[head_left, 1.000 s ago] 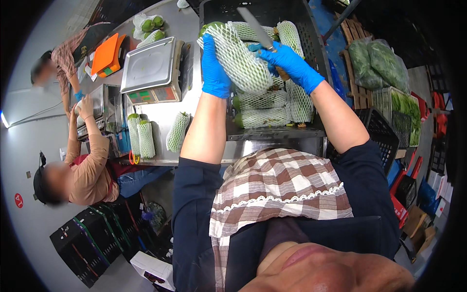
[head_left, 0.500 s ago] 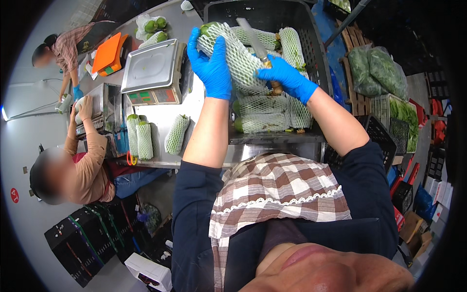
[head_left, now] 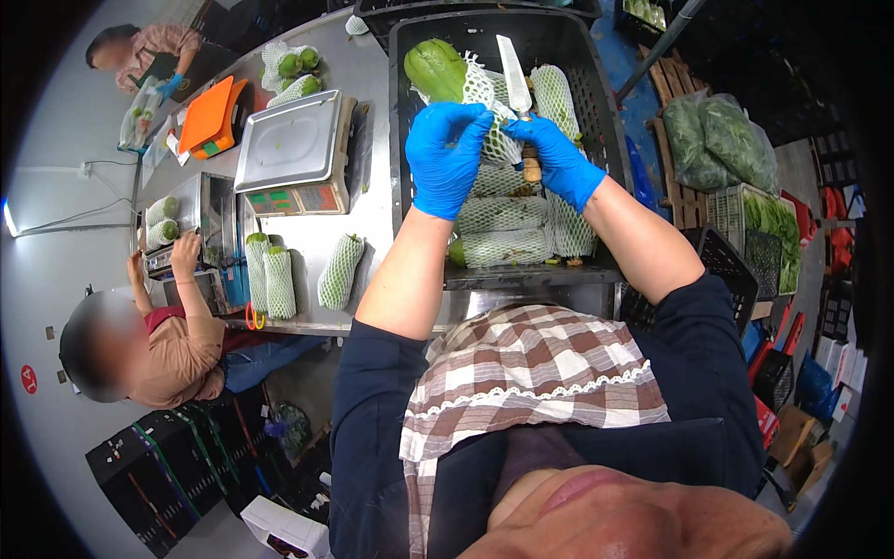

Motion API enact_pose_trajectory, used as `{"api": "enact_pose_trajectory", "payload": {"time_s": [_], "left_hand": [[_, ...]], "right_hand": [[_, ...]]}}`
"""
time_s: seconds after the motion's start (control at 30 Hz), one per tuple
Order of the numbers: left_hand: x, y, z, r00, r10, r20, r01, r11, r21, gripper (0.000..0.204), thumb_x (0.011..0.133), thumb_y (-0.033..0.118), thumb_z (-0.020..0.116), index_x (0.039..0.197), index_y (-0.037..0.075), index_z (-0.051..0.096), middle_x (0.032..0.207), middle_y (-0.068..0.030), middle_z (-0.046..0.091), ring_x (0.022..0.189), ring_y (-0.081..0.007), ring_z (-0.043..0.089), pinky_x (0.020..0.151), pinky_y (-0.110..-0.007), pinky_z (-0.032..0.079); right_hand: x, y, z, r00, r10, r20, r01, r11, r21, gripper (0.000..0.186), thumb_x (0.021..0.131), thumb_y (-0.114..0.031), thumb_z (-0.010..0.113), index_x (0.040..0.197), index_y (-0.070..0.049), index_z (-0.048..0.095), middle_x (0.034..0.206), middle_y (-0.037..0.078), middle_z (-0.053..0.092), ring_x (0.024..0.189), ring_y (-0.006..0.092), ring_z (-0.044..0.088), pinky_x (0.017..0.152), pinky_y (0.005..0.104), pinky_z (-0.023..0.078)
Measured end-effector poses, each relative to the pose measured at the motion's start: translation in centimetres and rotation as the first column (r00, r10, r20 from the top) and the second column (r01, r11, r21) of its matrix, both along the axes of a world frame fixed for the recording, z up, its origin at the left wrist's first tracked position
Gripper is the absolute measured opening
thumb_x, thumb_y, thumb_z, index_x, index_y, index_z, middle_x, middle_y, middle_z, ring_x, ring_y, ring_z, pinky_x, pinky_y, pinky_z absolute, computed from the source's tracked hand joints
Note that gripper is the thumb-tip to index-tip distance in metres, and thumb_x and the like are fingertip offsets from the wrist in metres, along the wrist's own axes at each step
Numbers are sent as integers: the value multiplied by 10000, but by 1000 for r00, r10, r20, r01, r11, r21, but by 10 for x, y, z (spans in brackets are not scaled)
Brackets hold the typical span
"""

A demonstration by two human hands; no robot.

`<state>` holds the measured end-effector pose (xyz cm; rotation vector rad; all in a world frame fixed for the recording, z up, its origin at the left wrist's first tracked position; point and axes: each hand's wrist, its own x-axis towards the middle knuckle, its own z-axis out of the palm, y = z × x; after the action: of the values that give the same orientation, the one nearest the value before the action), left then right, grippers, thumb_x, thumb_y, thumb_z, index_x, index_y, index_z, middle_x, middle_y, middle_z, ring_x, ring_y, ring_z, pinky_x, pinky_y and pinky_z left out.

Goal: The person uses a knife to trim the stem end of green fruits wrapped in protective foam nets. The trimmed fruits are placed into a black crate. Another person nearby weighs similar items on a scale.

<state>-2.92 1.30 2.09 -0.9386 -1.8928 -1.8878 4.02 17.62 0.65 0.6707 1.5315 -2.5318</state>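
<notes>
A thick green gourd (head_left: 436,70) shows bare at its far end, above the black crate (head_left: 610,121). Its white foam net sleeve (head_left: 478,86) is bunched toward the near end. My blue-gloved left hand (head_left: 447,156) pinches the net. In my blue-gloved right hand (head_left: 559,160) is a knife (head_left: 513,76), its pale blade pointing away from me and its wooden handle partly hidden by the fingers. The right fingertips also touch the net's near end. Several netted gourds (head_left: 507,248) lie in the crate below my hands.
A weighing scale (head_left: 289,140) stands left of the crate, with an orange-topped scale (head_left: 211,112) beyond. Netted gourds (head_left: 342,270) lie on the steel table (head_left: 317,315). Two co-workers are at the left. Bagged greens (head_left: 717,140) sit on a pallet at the right.
The foam net has slid off the gourd's far end, baring it. My left hand moved nearer my right, and the knife turned more upright. The near co-worker's hands left a netted gourd.
</notes>
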Motion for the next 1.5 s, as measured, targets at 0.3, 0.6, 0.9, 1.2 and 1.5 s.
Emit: {"api": "enact_pose_trajectory", "payload": {"time_s": [0.3, 0.6, 0.9, 1.2, 1.5], "left_hand": [[-29, -4, -15, 779, 0, 628, -98, 988, 122, 270, 909, 196, 726, 1061, 9, 604, 943, -62, 657, 868, -127, 615, 793, -262, 498], [-29, -6, -5, 709, -382, 592, 231, 920, 316, 545, 855, 144, 766, 1307, -2, 498, 1206, -118, 618, 1089, -203, 600, 952, -330, 485], [-24, -4, -10, 669, -356, 653, 169, 928, 332, 505, 822, 96, 769, 1266, -1, 549, 1174, -107, 633, 1024, -206, 631, 896, -327, 518], [-23, -3, -14, 644, -423, 637, 98, 872, 480, 421, 850, 62, 719, 1240, -4, 574, 1160, -100, 638, 1013, -193, 634, 896, -322, 519], [-8, 6, -20, 716, -299, 630, 190, 953, 235, 785, 736, 72, 826, 1370, 31, 366, 1235, -115, 551, 1089, -227, 589, 964, -338, 490]], "right_hand": [[3, 4, 8, 989, 17, -150, 5, 989, 146, 421, 817, -193, 772, 1172, -39, 606, 913, 47, 689, 744, 140, 659, 650, 289, 541], [8, 10, 25, 951, 174, -257, 5, 819, 573, 588, 728, -205, 837, 1232, -30, 591, 1056, 77, 693, 936, 161, 655, 856, 330, 533], [6, 5, 21, 925, 233, -299, 14, 768, 641, 743, 679, -246, 887, 1310, -28, 562, 1133, 118, 688, 1011, 190, 653, 935, 340, 510], [-3, 9, 5, 977, 109, -183, -4, 867, 499, 551, 815, -310, 798, 1239, -32, 582, 996, 81, 689, 805, 134, 648, 673, 282, 547], [0, 4, -1, 995, 19, -103, -1, 985, 174, 310, 860, -264, 747, 1023, -32, 621, 828, 87, 679, 655, 151, 645, 559, 293, 537]]}}
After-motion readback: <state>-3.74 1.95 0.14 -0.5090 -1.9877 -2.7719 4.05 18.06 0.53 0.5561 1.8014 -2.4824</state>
